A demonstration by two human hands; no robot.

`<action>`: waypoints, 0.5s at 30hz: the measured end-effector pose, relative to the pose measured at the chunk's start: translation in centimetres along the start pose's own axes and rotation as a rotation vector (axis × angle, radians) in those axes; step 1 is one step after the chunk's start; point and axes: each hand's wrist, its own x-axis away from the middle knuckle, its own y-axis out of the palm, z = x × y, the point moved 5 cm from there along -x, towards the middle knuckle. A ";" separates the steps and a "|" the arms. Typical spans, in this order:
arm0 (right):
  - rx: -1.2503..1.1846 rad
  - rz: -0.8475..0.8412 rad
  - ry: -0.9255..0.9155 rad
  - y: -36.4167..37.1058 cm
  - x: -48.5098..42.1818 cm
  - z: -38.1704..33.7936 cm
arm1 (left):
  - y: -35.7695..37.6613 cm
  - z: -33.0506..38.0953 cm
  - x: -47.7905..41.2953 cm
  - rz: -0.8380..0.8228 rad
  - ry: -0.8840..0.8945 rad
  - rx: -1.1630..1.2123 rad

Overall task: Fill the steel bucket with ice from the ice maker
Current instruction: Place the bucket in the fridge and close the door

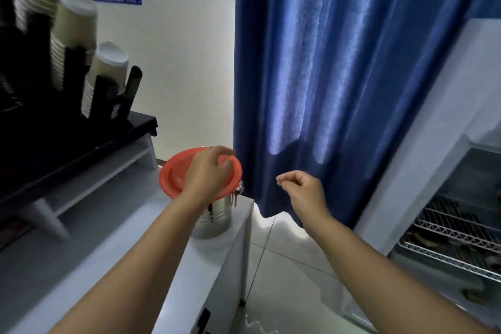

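1. Far left: cup stacks (73,43) in a dark rack on a raised shelf. Blurred; not part of the job.

2. Worktop (113,225), pale and bare at the near end. The bucket (214,218) stands at its far right corner, close to the edge, upright.

3. Lid (173,173): red, round, looks like thin plastic. It sits on or just above the bucket mouth, tilted toward the camera; cannot tell if it is seated or already lifting.

4. Left hand (207,171) is on top of the lid, fingers curled over its far rim, clamped on it. Judged light and slightly flexible, so a rim pinch should do.

5. Bucket body: ribbed, shiny steel, stiff. Likely light while empty, much heavier once iced, and the wall may turn cold and slick with condensation. A metal fitting (238,190) shows at the rim on the right, probably a handle lug; no bail visible. Best hold: the handle if there is one, otherwise both hands round the wall.

6. Right hand (301,187) hangs in the air right of the bucket, in front of the blue curtain (339,62), fingers loosely curled together, holding nothing, touching nothing.

7. Far right: open white cabinet (423,144) with wire shelves (455,230). Cannot tell if it is the ice maker; no ice visible.
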 end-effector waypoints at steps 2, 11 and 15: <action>-0.007 -0.024 0.019 2.6 -0.9 0.2 | -1.7 -2.3 -1.4 0.032 -0.047 -0.025; 0.047 -0.094 0.232 10.6 -4.1 3.2 | -5.6 -12.6 -5.4 0.034 -0.338 -0.051; 0.017 -0.160 0.357 12.6 -4.9 4.6 | -5.1 -14.6 -6.1 -0.062 -0.429 0.071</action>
